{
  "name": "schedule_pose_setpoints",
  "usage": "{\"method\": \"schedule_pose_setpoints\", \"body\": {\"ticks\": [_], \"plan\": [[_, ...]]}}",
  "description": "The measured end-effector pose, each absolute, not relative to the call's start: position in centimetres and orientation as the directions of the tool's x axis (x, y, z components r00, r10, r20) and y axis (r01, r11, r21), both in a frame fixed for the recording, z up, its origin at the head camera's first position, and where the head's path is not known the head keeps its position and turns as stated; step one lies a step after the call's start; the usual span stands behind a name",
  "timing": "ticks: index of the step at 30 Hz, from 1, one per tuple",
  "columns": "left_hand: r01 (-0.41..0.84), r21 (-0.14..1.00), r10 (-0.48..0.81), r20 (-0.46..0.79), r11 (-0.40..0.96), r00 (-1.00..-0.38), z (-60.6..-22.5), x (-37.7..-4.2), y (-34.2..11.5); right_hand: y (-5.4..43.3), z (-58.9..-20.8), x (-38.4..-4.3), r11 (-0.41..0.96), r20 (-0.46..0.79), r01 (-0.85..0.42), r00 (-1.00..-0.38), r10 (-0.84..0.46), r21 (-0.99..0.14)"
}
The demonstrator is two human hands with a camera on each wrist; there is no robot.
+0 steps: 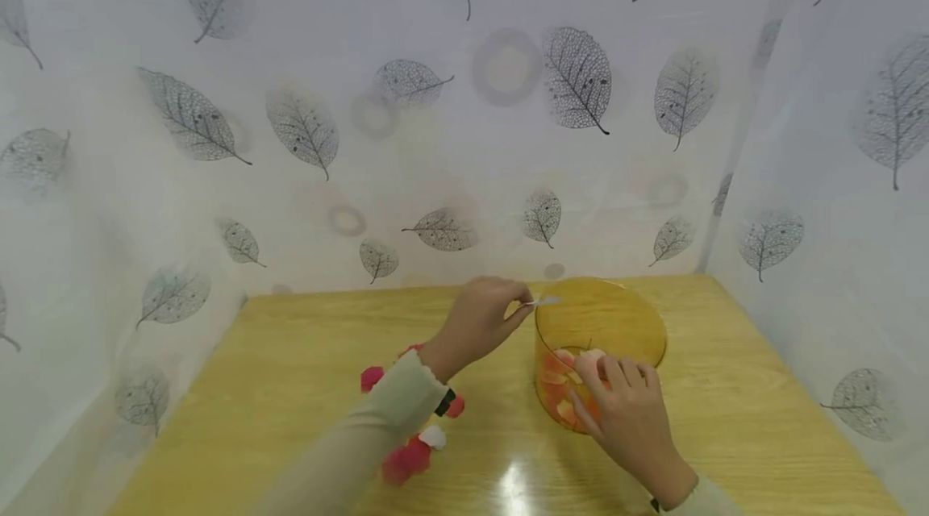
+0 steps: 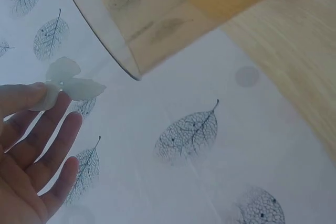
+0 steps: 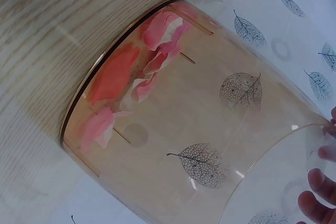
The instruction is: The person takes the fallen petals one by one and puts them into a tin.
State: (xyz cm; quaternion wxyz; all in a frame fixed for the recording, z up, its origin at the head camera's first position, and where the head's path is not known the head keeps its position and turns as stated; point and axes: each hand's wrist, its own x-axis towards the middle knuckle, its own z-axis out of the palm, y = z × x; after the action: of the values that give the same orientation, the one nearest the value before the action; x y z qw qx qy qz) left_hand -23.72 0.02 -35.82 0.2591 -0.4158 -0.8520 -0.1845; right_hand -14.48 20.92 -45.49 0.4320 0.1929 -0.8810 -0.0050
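My left hand [image 1: 482, 322] pinches a white artificial flower piece [image 2: 77, 85] between thumb and index finger, the other fingers spread below it. The piece is held beside the rim of a see-through amber vase [image 1: 617, 310]. Thin, pale petals spread from a small hole in its middle. My right hand [image 1: 627, 415] grips the near rim of the vase, its fingertips over the edge in the right wrist view. Pink and white petals [image 3: 157, 32] and a coral-red one [image 3: 115, 74] lie at the bottom of the vase, seen through its wall.
Left of the vase, deep pink flower pieces [image 1: 406, 459] and a white one [image 1: 433, 437] lie on the wooden table [image 1: 733, 403], some partly behind my left forearm. A pale covering with a leaf print [image 1: 444, 230] rises along the back and both sides.
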Motion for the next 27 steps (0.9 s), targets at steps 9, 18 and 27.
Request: {"method": "schedule_pose_setpoints", "body": {"ticks": [9,18,27], "plan": [[0.831,0.051,0.696,0.52,0.555,-0.496,-36.3,-24.5,4.1,20.9,-45.7,-14.6,0.919,0.777,-0.35,-0.521,-0.353,0.183],[0.797,0.051,0.769,0.229,0.602,-0.596,-37.4,-24.7,6.6,20.7,-45.5,-14.7,0.906,0.788,-0.384,-0.495,-0.365,0.178],[0.803,0.097,0.73,0.366,0.588,-0.578,-37.4,-24.6,4.7,20.9,-45.4,-14.6,0.911,0.8,-0.37,-0.484,-0.355,0.18]]}}
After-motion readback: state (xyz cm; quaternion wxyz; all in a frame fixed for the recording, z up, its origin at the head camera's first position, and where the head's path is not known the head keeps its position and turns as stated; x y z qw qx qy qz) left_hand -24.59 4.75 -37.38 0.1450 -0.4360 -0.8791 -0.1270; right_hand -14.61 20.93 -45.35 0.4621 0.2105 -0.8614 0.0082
